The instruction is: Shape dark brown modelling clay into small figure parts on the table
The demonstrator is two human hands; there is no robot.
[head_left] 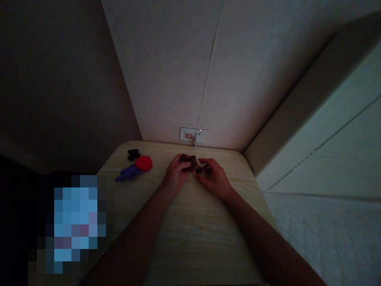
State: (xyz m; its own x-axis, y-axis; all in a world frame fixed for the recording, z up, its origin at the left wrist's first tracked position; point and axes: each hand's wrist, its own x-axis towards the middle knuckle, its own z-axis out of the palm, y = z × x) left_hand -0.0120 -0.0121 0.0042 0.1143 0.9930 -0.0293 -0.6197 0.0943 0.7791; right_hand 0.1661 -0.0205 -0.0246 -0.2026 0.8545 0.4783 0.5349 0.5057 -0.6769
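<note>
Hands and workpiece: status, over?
Left hand holds dark lump. Right hand curled at small dark piece, contact unclear. Red disc lies apart, to the left.

Clock read from the brown lump (192, 163): lump itself matt, clay-like, rough and ragged-edged. Small dark ball (199, 170) at 4, matt, looks same stuff. At 9, red disc (143, 163), smooth, matt, clay-like; purple piece (130, 172), matt, uneven, soft-looking. Black piece (133, 154) between 9 and 10, dull, lumpy. Table (202, 238): pale wood grain, smooth, low sheen. At 12, socket plate (182, 134), smooth plastic; wall (169, 79) behind, matt, papery, seamed. Cloth (324, 242) at 4, wavy quilted texture.
</note>
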